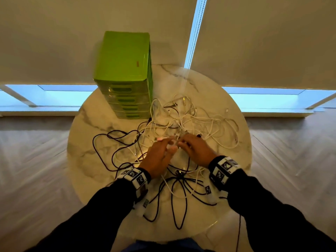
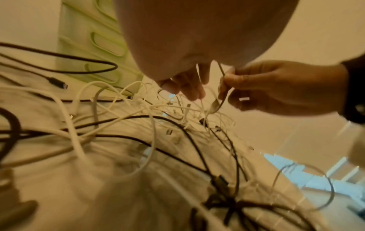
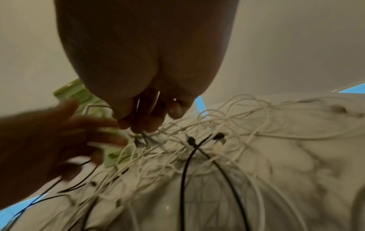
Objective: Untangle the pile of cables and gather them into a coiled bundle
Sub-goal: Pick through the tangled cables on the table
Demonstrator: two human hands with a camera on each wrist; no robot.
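A tangle of thin white cables [image 1: 183, 120] and thicker dark cables [image 1: 179, 190] sprawls over a round marble table [image 1: 91, 146]. Both hands meet above the middle of the pile. My right hand [image 1: 189, 142] pinches a thin white cable [image 2: 222, 100] between thumb and forefinger and lifts it off the heap; the right wrist view shows strands running up between its curled fingers [image 3: 146, 123]. Just to the left, my left hand [image 1: 163, 145] has its fingers extended, with the fingertips [image 2: 187, 89] touching white strands. The left hand's fingers [image 3: 82, 123] look spread and blurred in the right wrist view.
A green plastic drawer unit [image 1: 125, 77] stands at the table's back left, close to the pile. Dark cable loops [image 1: 109, 142] spread left. One dark cable [image 1: 239, 233] hangs over the front right edge. Window blinds and wooden floor surround the table.
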